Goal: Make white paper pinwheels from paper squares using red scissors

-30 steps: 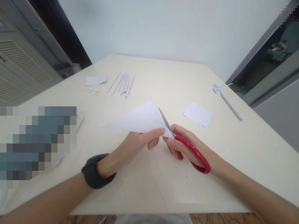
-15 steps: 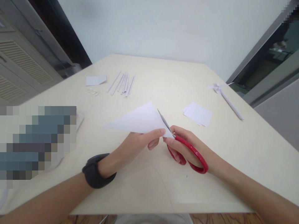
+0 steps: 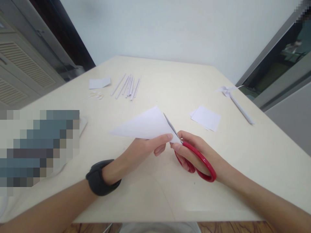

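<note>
The left hand [image 3: 143,149] pinches the near edge of a folded white paper triangle [image 3: 145,125], held just above the table [image 3: 170,84]; a dark band sits on that wrist. The right hand [image 3: 196,152] is closed through the red handles of the scissors [image 3: 191,155]; the blades lie nearly shut along the paper's right edge. Farther back — a row of rolled paper sticks [image 3: 127,86] and a small paper sheet [image 3: 99,83]; to the right — a stack of paper squares [image 3: 206,118] and a paper pinwheel [image 3: 233,97].
</note>
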`<state>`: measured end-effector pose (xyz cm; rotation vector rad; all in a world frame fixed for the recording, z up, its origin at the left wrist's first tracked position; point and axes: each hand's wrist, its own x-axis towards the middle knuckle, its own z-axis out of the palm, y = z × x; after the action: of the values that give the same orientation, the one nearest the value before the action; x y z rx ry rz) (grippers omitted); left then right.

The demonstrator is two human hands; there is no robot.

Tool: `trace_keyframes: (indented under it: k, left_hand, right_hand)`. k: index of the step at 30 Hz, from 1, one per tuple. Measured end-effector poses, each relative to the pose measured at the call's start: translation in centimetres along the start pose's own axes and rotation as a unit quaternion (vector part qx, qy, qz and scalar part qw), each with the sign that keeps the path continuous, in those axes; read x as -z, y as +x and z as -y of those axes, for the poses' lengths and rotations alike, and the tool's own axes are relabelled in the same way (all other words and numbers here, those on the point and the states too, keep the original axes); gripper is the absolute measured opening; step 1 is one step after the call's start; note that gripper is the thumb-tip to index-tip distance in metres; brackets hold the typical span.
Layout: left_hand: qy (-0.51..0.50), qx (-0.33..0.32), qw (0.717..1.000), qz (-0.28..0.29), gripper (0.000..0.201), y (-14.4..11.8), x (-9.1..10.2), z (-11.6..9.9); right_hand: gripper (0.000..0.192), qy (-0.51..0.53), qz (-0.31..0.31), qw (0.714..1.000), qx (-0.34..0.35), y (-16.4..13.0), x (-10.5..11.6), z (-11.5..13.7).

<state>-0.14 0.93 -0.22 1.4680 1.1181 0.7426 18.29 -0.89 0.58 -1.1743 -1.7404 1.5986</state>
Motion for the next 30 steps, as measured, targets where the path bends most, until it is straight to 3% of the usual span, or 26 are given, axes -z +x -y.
trace_keyframes:
  k: [5,13,21,30]
  left_hand:
    - [-0.074,-0.032,0.997,-0.015,0.046,0.34,-0.09,0.20]
    - [-0.185,-0.090,0.975,-0.087,0.040,0.57,-0.32,-0.46]
    - [-0.185,-0.077,0.975,-0.100,0.037,0.62,-0.24,-0.46]
    - [-0.113,-0.059,0.991,-0.042,0.042,0.39,-0.32,0.24]
  right_hand:
    - [0.020,-0.006,-0.016,1.000,0.014,0.10,0.11,0.25]
    - [0.017,-0.002,-0.019,1.000,0.013,-0.02,0.21,0.65]
    - [0.021,0.036,0.002,0.999,-0.003,-0.17,0.20,0.69]
    - [0.019,-0.004,0.015,1.000,0.014,0.06,0.71,0.40]
